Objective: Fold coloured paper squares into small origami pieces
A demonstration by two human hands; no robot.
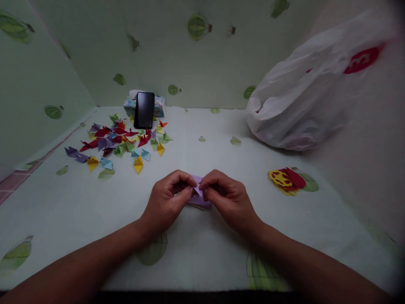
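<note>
Between my hands, near the middle of the table, is a small folded piece of purple origami paper (198, 190). My left hand (171, 197) pinches its left side with thumb and forefinger. Opposite it, my right hand (226, 195) pinches the right side the same way. Just beneath lies a stack of square paper sheets (204, 202) with a purple one on top; its lower edge shows other sheets, and the fingers hide much of it. The exact folds are too small to make out.
At the back left lies a pile of colourful folded paper birds (118, 140). A phone (144, 110) leans on a tissue pack (160, 105) behind them. Yellow and red paper cutouts (285, 179) lie at right, before a large white plastic bag (300, 98). Patterned walls enclose the table.
</note>
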